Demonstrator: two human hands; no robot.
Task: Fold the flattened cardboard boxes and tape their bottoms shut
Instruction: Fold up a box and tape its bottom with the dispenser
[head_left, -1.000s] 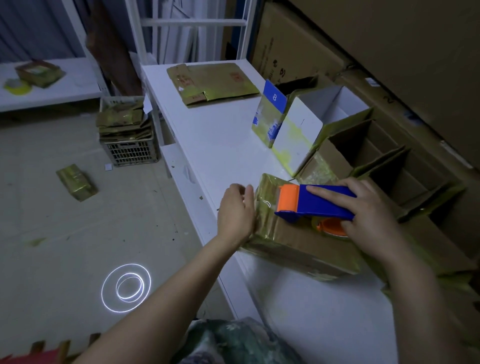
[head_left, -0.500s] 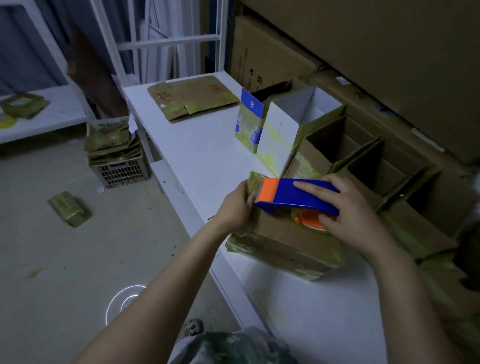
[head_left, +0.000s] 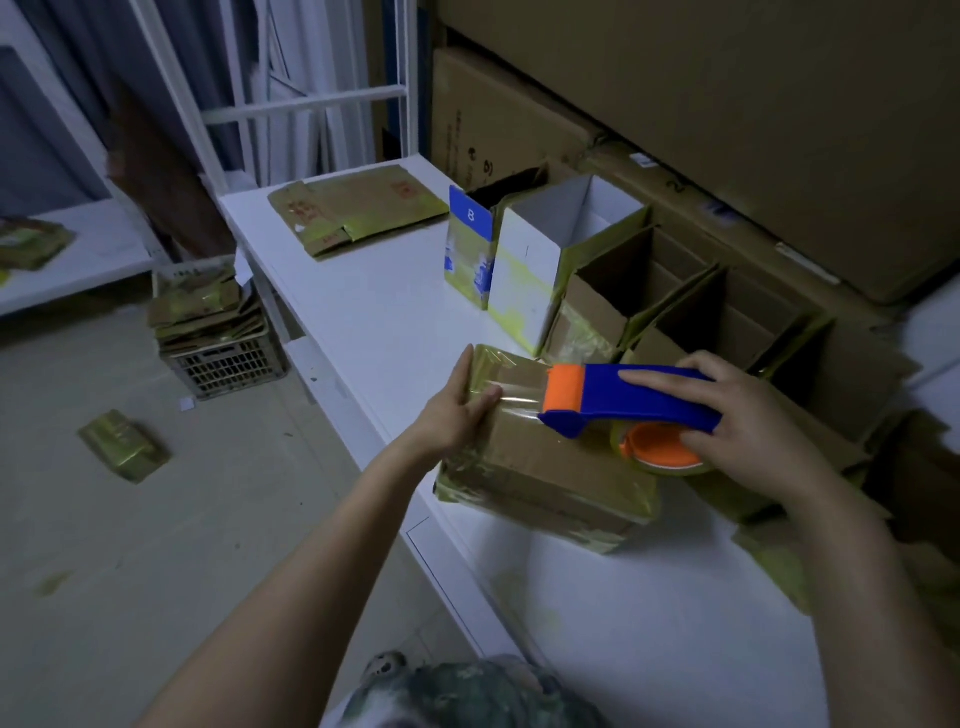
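Beside the table (head_left: 374, 322), a crate (head_left: 228, 366) holds stacked flattened boxes (head_left: 200, 306).

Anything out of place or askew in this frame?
Yes: a small taped box lies alone on the floor, apart from the crate of stacked cardboard. On the table, left hand presses the box being taped while right hand grips the tape dispenser; nothing odd there.

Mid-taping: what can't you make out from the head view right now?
Head view:
- Seam of the box: under the tape gun and right hand.
- Tape end: under the left hand.
- Tape left on the roll: right hand covers half.
- Red print on the flat cardboard: too small.
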